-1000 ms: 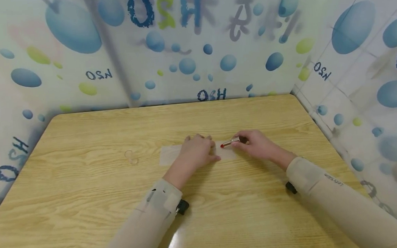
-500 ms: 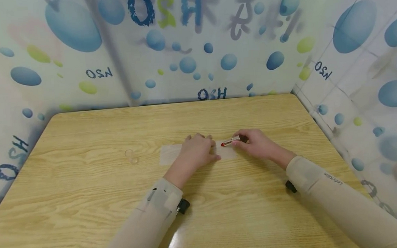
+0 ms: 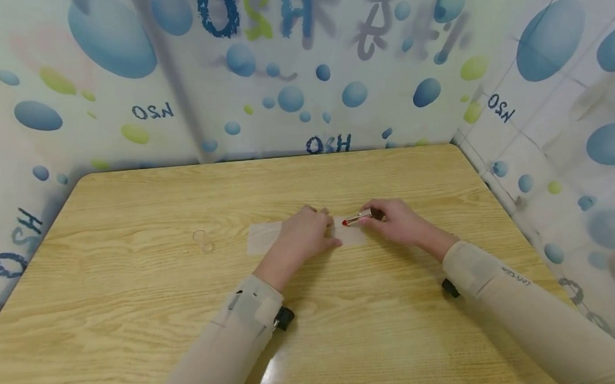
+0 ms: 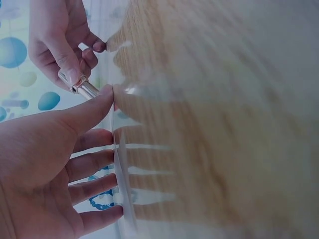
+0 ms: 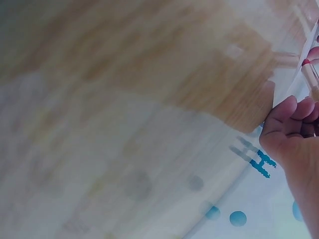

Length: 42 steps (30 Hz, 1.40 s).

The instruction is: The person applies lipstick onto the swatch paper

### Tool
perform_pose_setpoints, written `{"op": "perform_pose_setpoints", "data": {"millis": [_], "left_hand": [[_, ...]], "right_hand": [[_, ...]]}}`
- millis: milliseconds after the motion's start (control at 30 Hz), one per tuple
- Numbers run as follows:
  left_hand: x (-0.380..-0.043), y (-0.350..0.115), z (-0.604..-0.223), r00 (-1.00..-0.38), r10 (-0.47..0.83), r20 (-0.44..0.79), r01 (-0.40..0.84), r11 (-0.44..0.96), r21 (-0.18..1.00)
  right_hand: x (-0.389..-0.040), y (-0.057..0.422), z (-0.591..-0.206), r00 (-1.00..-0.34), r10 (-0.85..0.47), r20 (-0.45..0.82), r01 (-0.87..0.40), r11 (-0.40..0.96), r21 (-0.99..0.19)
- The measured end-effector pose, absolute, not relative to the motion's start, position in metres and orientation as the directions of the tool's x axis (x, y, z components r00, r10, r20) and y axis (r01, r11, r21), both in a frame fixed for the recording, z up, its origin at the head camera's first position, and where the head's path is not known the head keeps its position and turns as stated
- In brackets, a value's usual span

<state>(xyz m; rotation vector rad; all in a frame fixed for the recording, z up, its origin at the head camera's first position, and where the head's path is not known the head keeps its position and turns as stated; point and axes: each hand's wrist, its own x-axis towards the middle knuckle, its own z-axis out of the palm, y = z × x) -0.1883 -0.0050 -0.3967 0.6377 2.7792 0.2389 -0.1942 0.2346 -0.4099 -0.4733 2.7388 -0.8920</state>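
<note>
Red-tipped lipstick [image 3: 360, 216], shiny metallic, dark toward its base, pinched in the right hand [image 3: 396, 224], pointing toward the left hand [image 3: 305, 234], its spread fingers resting on pale paper [image 3: 264, 239].

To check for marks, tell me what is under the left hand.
A pale strip lies under the left hand, both ends showing. Its middle is covered; any marks there cannot be seen.

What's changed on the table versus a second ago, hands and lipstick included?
Nothing visibly moved on the table; only the head view shifted slightly. Nothing was taken hold of or let go. The right hand still holds the lipstick at the pale sheet; the left hand stays on the sheet.
</note>
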Motion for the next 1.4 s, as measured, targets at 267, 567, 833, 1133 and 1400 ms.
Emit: {"op": "perform_pose_setpoints", "data": {"millis": [267,567,833,1133,1400], "left_hand": [[-0.1884,-0.0052,-0.3971,-0.864,0.447,-0.232,0.398,0.888,0.229],[-0.1897,-0.0051,-0.3987,-0.865,0.440,-0.241,0.392,0.892,0.224],[-0.1910,-0.0047,-0.4003,-0.864,0.440,-0.245,0.395,0.894,0.210],[-0.1903,-0.0047,-0.3996,-0.863,0.443,-0.244,0.397,0.892,0.217],[-0.1894,-0.0051,-0.3990,-0.863,0.446,-0.235,0.399,0.890,0.222]], "right_hand": [[-0.1941,0.2348,-0.4104,-0.922,-0.373,-0.104,-0.239,0.759,-0.606],[-0.1913,0.2351,-0.4082,-0.917,-0.384,-0.108,-0.242,0.751,-0.615],[-0.1888,0.2360,-0.4077,-0.909,-0.405,-0.097,-0.258,0.730,-0.633],[-0.1882,0.2376,-0.4066,-0.898,-0.425,-0.110,-0.263,0.722,-0.640],[-0.1881,0.2407,-0.4063,-0.882,-0.454,-0.125,-0.262,0.695,-0.670]]}}
